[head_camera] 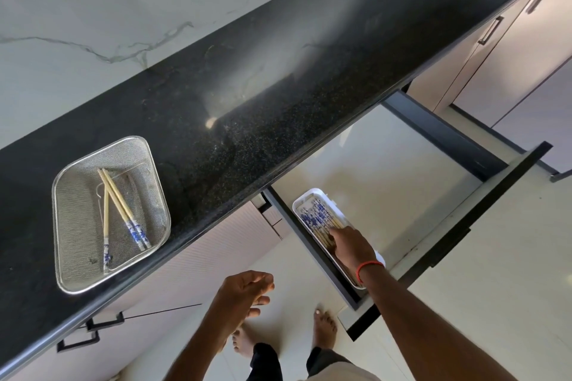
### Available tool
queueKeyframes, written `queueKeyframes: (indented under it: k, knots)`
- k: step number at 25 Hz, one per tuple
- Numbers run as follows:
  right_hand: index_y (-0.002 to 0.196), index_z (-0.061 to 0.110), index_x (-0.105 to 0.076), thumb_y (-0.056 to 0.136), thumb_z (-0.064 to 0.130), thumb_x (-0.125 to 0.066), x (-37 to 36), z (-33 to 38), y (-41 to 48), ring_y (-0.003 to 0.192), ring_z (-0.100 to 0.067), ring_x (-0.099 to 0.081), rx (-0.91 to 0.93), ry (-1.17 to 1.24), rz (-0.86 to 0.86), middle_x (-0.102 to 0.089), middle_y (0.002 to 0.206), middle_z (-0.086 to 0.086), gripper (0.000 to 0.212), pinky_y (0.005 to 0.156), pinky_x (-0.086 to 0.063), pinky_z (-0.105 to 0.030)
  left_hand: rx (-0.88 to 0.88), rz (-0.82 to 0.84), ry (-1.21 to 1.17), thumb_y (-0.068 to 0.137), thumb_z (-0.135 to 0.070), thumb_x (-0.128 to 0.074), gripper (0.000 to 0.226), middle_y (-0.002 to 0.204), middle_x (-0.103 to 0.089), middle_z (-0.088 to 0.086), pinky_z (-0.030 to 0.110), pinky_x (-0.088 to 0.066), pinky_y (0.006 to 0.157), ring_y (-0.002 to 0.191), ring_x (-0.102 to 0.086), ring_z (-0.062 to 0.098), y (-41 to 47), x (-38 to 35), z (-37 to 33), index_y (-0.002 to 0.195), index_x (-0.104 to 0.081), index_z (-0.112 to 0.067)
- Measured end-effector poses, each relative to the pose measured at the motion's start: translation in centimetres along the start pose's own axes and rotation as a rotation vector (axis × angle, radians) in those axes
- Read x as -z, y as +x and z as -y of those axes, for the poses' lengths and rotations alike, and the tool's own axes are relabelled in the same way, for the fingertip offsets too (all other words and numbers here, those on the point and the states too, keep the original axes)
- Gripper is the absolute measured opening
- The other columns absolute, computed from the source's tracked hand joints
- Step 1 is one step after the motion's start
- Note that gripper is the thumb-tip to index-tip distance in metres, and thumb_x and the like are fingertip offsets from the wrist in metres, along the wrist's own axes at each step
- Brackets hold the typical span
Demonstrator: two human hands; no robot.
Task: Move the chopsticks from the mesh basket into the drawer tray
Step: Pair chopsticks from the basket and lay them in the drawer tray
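chopsticks (116, 206) left to move lie in the mesh basket (74, 269) on the black counter (247, 102), three of them as far as can be counted: two side by side and touching, running from the basket's far middle down toward its near right corner, and a third crossing under their plain ends and running almost straight toward the near edge. all three have their blue-and-white patterned ends nearest the person and their pale plain tips pointing away, so the long axes run roughly front to back, fanned slightly apart. they look light, thin and stiff, with a smooth finish that would probably slide between fingers, and being round they would likely roll once freed; a pinch around the middle of the paired two, or gathering all three near the patterned ends, seems the surest hold. the drawer tray (325, 195), a white tray in the open drawer (464, 139) below the counter, already holds a row of matching sticks lying along its length, patterned ends toward the far end. the right hand (348, 246) reaches into that tray, fingers pressed down on the sticks there, gripping nothing that can be made out. the left hand (244, 292) hangs loosely curled and empty below the counter edge, well apart from the basket.
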State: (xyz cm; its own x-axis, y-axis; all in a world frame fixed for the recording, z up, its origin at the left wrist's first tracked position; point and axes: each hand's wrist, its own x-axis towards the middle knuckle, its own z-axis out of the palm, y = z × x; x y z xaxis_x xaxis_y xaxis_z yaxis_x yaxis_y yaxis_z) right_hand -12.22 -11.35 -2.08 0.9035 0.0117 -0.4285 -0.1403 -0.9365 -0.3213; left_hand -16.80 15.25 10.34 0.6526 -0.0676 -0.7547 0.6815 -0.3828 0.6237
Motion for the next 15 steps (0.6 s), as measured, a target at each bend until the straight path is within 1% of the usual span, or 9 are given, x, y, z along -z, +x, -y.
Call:
queueKeyframes:
  k: [2,6,8,11,13,15]
  knots:
    - [0.112,0.014,-0.059,0.087,0.01,-0.049,0.1,0.1,0.3,0.098,-0.037,-0.064,-0.034,0.032,-0.038,-0.069,0.106,-0.014,0.027,0.08,-0.053,-0.038,0.0,-0.001,0.003,0.093,-0.034,-0.066,0.013,0.096,-0.079,-0.007,0.032,-0.058,0.081,0.095,-0.074,0.018,0.0,0.1,0.0,0.099,-0.073,-0.026]
    - [0.121,0.015,-0.054,0.093,0.013,-0.043,0.2,0.8,0.4,0.101,-0.035,-0.064,-0.025,-0.027,-0.079,-0.066,0.112,-0.011,0.03,0.081,-0.053,-0.04,0.003,-0.018,0.015,0.093,-0.036,-0.066,0.016,0.098,-0.079,-0.006,0.033,-0.057,0.082,0.095,-0.075,0.016,-0.2,0.4,0.1,0.101,-0.073,-0.024]
    - [0.121,0.015,-0.053,0.095,0.015,-0.041,-0.1,1.0,0.3,0.103,-0.033,-0.062,-0.026,-0.024,-0.09,-0.064,0.114,-0.009,0.029,0.082,-0.052,-0.039,-0.002,-0.025,0.008,0.093,-0.037,-0.066,0.019,0.098,-0.08,-0.005,0.032,-0.058,0.082,0.094,-0.075,0.016,-0.3,0.7,0.2,0.102,-0.074,-0.023]
    - [0.117,0.016,-0.055,0.095,0.015,-0.04,-0.2,1.1,0.1,0.101,-0.031,-0.065,-0.009,-0.03,-0.062,-0.067,0.111,-0.008,0.026,0.081,-0.051,-0.037,-0.002,-0.024,-0.002,0.093,-0.038,-0.066,0.022,0.1,-0.079,-0.004,0.028,-0.057,0.077,0.095,-0.075,0.016,-0.4,1.2,0.6,0.105,-0.073,-0.021]
    - [0.112,0.018,-0.058,0.092,0.015,-0.042,-0.1,1.0,0.0,0.101,-0.029,-0.065,-0.002,-0.042,-0.053,-0.068,0.11,-0.006,0.025,0.079,-0.051,-0.035,0.022,-0.035,-0.024,0.093,-0.035,-0.066,0.02,0.101,-0.079,0.0,0.029,-0.057,0.078,0.096,-0.074,0.019,-0.3,1.4,0.9,0.104,-0.074,-0.019]
    - [0.113,0.021,-0.059,0.088,0.015,-0.046,0.0,0.8,-0.1,0.105,-0.028,-0.062,-0.015,-0.047,-0.064,-0.065,0.112,-0.004,0.029,0.08,-0.05,-0.034,0.037,-0.053,-0.065,0.094,-0.029,-0.066,0.017,0.102,-0.079,0.006,0.033,-0.054,0.079,0.098,-0.074,0.025,-0.3,1.6,1.0,0.1,-0.075,-0.017]
